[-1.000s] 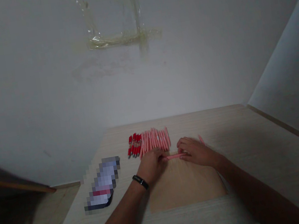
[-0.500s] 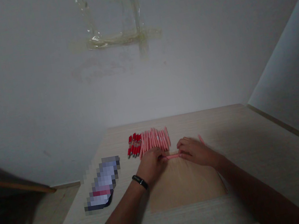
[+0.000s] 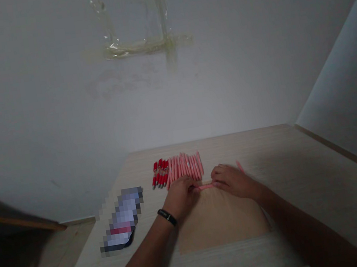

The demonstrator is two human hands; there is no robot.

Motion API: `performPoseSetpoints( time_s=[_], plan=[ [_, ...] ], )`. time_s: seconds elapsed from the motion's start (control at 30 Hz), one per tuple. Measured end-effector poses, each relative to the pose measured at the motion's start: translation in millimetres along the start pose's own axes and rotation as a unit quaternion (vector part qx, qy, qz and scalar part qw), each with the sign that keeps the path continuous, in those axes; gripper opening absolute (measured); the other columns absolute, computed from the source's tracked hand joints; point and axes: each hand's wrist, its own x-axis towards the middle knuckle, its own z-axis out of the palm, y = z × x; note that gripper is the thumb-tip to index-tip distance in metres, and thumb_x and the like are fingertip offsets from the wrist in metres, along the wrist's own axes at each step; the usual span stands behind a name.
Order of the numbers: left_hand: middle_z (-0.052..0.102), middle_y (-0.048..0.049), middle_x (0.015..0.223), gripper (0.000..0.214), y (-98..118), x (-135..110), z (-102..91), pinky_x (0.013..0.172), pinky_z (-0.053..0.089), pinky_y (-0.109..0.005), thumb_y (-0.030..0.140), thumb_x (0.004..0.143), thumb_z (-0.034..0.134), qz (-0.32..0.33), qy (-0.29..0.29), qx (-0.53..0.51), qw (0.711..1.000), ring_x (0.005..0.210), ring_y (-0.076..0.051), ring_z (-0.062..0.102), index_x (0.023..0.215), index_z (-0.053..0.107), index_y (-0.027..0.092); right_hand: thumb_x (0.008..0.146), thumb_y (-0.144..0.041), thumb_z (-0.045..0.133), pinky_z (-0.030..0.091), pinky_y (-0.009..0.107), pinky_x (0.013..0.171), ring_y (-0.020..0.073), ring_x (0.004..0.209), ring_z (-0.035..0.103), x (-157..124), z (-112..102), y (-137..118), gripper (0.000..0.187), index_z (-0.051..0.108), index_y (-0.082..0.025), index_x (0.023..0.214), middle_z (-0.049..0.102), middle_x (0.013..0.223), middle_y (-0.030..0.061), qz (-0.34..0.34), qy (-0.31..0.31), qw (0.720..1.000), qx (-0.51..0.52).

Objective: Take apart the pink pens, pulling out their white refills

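Observation:
A slim pink pen (image 3: 206, 186) lies crosswise at the far edge of a sheet of brown paper (image 3: 222, 221). My left hand (image 3: 185, 191), with a black band on the wrist, is closed on the pen's left end. At its right end, the fingers of my right hand (image 3: 228, 180) are closed on it too. Both hands rest low over the paper, and the pen's ends are hidden under the fingers. Just beyond my left hand is a row of several pink pens (image 3: 185, 166), side by side. Red pens with grey tips (image 3: 160, 173) lie left of that row.
A phone (image 3: 122, 219), blurred by pixels, lies on the light wooden table (image 3: 155, 263) at the left. One more pink pen (image 3: 240, 167) shows behind my right hand. A wall (image 3: 223, 76) with old tape (image 3: 138, 48) rises behind the table.

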Motion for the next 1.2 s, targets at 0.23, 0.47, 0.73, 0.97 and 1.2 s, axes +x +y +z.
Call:
performPoseSetpoints(
  time_s=[0.23,0.47,0.73,0.97,1.2],
  plan=[
    [0.066,-0.0037,0.091,0.006,1.3,-0.5,-1.3,0.075,0.040,-0.025,0.019,0.082,0.062,0.007,-0.002,-0.005,1.000,0.085,-0.017,0.058,0.084,0.068,0.019,0.090,-0.025,0.063,0.040,0.030,0.079,0.0190,0.090,0.053,-1.5,-0.7,-2.9,0.008,0.058,-0.019,0.091,0.060,0.094,0.0037,0.039,0.022,0.998,0.040],
    [0.065,-0.0030,0.090,0.006,1.1,-0.5,-0.8,0.073,0.039,-0.025,0.018,0.081,0.062,0.003,0.002,0.000,1.000,0.084,-0.016,0.057,0.083,0.068,0.019,0.088,-0.026,0.065,0.039,0.031,0.081,0.0200,0.094,0.054,-1.5,0.5,-4.2,0.012,0.060,-0.019,0.097,0.061,0.098,0.0052,0.052,0.010,0.998,0.046],
    [0.064,-0.0040,0.090,0.007,3.4,-1.2,-1.6,0.076,0.040,-0.026,0.019,0.082,0.062,-0.005,-0.005,-0.004,1.000,0.085,-0.017,0.058,0.084,0.068,0.019,0.094,-0.031,0.058,0.040,0.032,0.084,0.0201,0.095,0.055,-0.2,4.3,-0.4,0.015,0.066,-0.020,0.100,0.063,0.096,0.0053,0.024,-0.006,0.999,0.040],
    [0.065,-0.0037,0.089,0.005,1.9,-1.1,-2.1,0.074,0.040,-0.025,0.021,0.083,0.064,-0.002,-0.014,-0.010,1.000,0.084,-0.016,0.057,0.083,0.069,0.018,0.091,-0.029,0.061,0.040,0.030,0.081,0.0196,0.092,0.055,-1.7,2.1,-0.1,0.010,0.065,-0.020,0.095,0.063,0.094,0.0046,0.037,0.003,0.999,0.033],
    [0.066,-0.0048,0.090,0.012,6.5,-0.7,-5.7,0.074,0.039,-0.025,0.027,0.087,0.063,-0.020,-0.014,-0.010,1.000,0.085,-0.016,0.058,0.083,0.070,0.018,0.086,-0.022,0.065,0.039,0.029,0.077,0.0186,0.086,0.056,-2.4,0.4,1.7,0.006,0.063,-0.019,0.090,0.063,0.090,0.0039,0.043,0.010,0.998,0.033]
  ],
)
